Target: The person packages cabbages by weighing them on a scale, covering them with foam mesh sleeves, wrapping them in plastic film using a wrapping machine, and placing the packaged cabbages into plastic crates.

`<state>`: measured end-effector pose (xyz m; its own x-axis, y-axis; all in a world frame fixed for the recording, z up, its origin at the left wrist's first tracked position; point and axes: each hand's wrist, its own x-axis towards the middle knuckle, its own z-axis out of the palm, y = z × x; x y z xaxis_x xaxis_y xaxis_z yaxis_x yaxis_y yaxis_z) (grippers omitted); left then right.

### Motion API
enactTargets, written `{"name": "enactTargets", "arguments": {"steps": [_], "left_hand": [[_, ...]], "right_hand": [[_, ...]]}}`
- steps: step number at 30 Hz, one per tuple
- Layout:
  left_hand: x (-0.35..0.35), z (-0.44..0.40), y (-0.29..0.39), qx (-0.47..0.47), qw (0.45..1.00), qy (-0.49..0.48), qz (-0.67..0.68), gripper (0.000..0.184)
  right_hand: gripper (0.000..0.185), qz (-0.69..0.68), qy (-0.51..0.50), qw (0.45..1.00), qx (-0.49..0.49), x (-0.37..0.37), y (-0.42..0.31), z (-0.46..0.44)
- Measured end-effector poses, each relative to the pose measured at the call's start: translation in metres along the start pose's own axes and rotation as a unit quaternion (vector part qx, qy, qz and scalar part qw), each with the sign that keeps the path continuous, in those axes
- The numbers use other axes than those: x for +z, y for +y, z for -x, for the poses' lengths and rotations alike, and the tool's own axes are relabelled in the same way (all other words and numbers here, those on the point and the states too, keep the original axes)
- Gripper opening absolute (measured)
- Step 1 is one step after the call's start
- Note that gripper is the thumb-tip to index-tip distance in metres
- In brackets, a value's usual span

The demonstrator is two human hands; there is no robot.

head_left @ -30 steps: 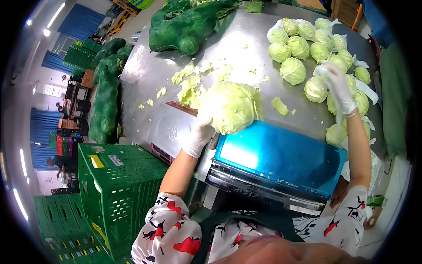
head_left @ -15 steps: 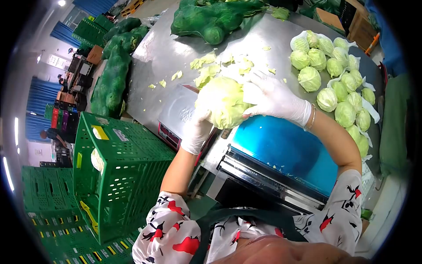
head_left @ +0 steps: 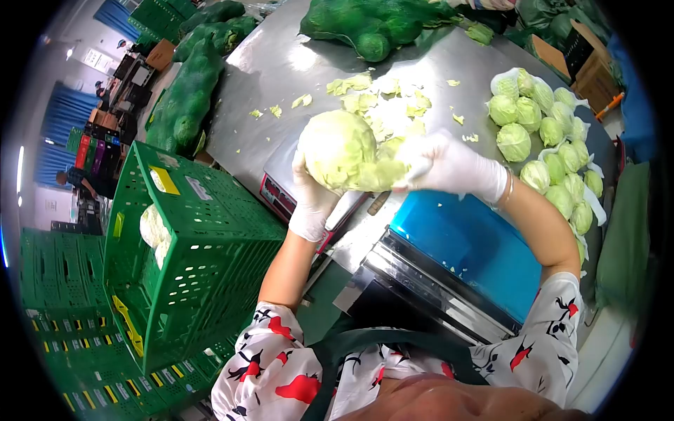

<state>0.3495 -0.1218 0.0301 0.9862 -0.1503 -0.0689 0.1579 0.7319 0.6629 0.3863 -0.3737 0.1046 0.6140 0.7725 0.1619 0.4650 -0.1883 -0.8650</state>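
Note:
A round, pale green cabbage (head_left: 338, 147) rests in my gloved left hand (head_left: 312, 203), whose fingers curve around its left and lower side. My gloved right hand (head_left: 456, 165) grips a loose outer leaf (head_left: 385, 174), which stretches out from the cabbage's right side. Whether that leaf is still joined to the head, I cannot tell. Below the cabbage stands a red weighing scale (head_left: 275, 191), partly covered by my left hand and the cabbage. Torn leaf scraps (head_left: 359, 102) lie on the metal table (head_left: 246, 119) just beyond my hands.
Several smaller cabbages (head_left: 514, 142), some in white netting, sit at the right. A blue-topped machine (head_left: 463, 235) stands before me. A green mesh sack (head_left: 372, 28) of cabbages lies at the back. A green crate (head_left: 210, 252) holding pale heads (head_left: 153, 228) is at the left.
The cabbage has turned and shifted slightly left in my left hand. My right hand has drawn away from it, pulling the outer leaf out to the right. The view has shifted slightly.

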Motion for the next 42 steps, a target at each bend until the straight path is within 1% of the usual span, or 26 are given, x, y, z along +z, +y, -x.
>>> {"name": "enactTargets", "arguments": {"steps": [1, 2, 3, 5, 9, 11, 13, 15, 17, 18, 19, 21, 23, 24, 26, 27, 29, 30, 32, 35, 36, 37, 38, 40, 41, 42], "left_hand": [[-0.004, -0.001, 0.000, 0.006, 1.000, 0.002, 0.030, 0.093], [-0.008, -0.002, 0.000, 0.014, 0.998, 0.005, 0.060, 0.093], [-0.012, -0.002, 0.001, 0.016, 0.996, -0.001, 0.089, 0.093], [-0.017, -0.002, 0.002, 0.017, 0.989, -0.012, 0.147, 0.093], [-0.018, -0.003, 0.000, 0.063, 0.985, 0.055, 0.148, 0.090], [-0.016, -0.002, 0.005, 0.036, 0.972, 0.074, 0.219, 0.082], [-0.015, 0.000, 0.013, 0.010, 0.953, 0.092, 0.289, 0.075], [-0.021, -0.002, 0.022, 0.031, 0.955, 0.090, 0.282, 0.076], [-0.041, -0.001, 0.030, 0.048, 0.960, 0.076, 0.267, 0.081], [-0.052, 0.002, 0.032, 0.052, 0.963, 0.074, 0.252, 0.085], [-0.057, 0.007, 0.032, 0.055, 0.971, 0.086, 0.218, 0.086], [-0.058, 0.020, 0.032, 0.063, 0.984, 0.083, 0.148, 0.091], [-0.055, 0.029, 0.025, 0.085, 0.990, 0.076, 0.081, 0.094], [-0.049, 0.037, 0.020, 0.060, 0.996, 0.049, 0.046, 0.098], [-0.041, 0.048, -0.002, 0.023, 0.998, -0.050, -0.009, 0.104], [-0.047, 0.050, -0.027, -0.029, 0.996, -0.083, 0.005, 0.099], [-0.036, 0.047, -0.059, -0.059, 0.981, -0.086, -0.162, 0.075], [-0.004, 0.048, -0.067, -0.052, 0.984, -0.114, -0.127, 0.074], [0.014, 0.044, -0.101, -0.024, 0.941, -0.166, -0.295, 0.077], [0.036, 0.046, -0.151, -0.096, 0.871, -0.190, -0.443, 0.089], [0.044, 0.048, -0.155, -0.128, 0.843, -0.211, -0.477, 0.090], [0.051, 0.050, -0.157, -0.160, 0.813, -0.229, -0.512, 0.091], [0.059, 0.052, -0.156, -0.107, 0.789, -0.257, -0.548, 0.096], [0.077, 0.048, -0.148, -0.144, 0.730, -0.296, -0.599, 0.101], [0.082, 0.047, -0.145, -0.163, 0.699, -0.312, -0.623, 0.103], [0.081, 0.050, -0.149, -0.092, 0.696, -0.297, -0.648, 0.102]], "right_hand": [[0.023, 0.029, -0.006, 0.998, -0.047, 0.005, -0.003, 0.000], [0.021, 0.141, 0.009, 0.984, -0.111, 0.013, -0.001, 0.001], [0.016, 0.139, 0.008, 0.979, -0.149, 0.024, 0.001, 0.002], [0.013, 0.200, -0.039, 0.968, -0.146, 0.036, -0.001, 0.004], [0.013, 0.246, -0.077, 0.947, -0.191, 0.052, -0.005, -0.007], [0.009, 0.306, -0.111, 0.910, -0.258, 0.068, 0.001, -0.006], [0.010, 0.303, -0.179, 0.897, -0.268, 0.091, 0.006, 0.005], [0.011, 0.304, -0.291, 0.860, -0.288, 0.104, -0.003, 0.019], [0.011, 0.081, -0.303, 0.938, -0.149, 0.103, 0.007, 0.010], [0.012, 0.261, -0.277, 0.919, -0.103, 0.075, -0.004, 0.011], [0.013, 0.432, -0.238, 0.868, -0.055, 0.049, -0.026, -0.004], [0.026, 0.404, -0.083, 0.911, 0.006, 0.013, -0.009, -0.023], [0.043, 0.404, 0.111, 0.906, -0.067, -0.010, 0.010, -0.033], [0.050, 0.385, 0.203, 0.894, -0.103, -0.020, 0.019, -0.037], [0.048, 0.330, 0.318, 0.889, -0.014, -0.049, 0.026, -0.034], [0.044, 0.339, 0.345, 0.872, 0.070, -0.056, 0.010, -0.029], [0.037, 0.379, 0.386, 0.815, 0.207, -0.067, -0.028, -0.020], [0.033, 0.372, 0.370, 0.832, 0.182, -0.072, -0.034, -0.012], [0.027, 0.359, 0.337, 0.858, 0.143, -0.085, -0.033, 0.013], [0.022, 0.319, 0.261, 0.893, 0.180, -0.082, -0.044, 0.046], [0.021, 0.391, 0.343, 0.849, 0.087, -0.080, -0.025, 0.064], [0.021, 0.397, 0.337, 0.848, 0.093, -0.078, -0.035, 0.076], [0.021, 0.402, 0.331, 0.848, 0.099, -0.077, -0.051, 0.087], [0.026, 0.308, 0.315, 0.885, 0.154, -0.079, -0.086, 0.105], [0.033, 0.224, 0.356, 0.893, 0.158, -0.076, -0.093, 0.119], [0.037, 0.172, 0.392, 0.886, 0.177, -0.074, -0.108, 0.129]]}}
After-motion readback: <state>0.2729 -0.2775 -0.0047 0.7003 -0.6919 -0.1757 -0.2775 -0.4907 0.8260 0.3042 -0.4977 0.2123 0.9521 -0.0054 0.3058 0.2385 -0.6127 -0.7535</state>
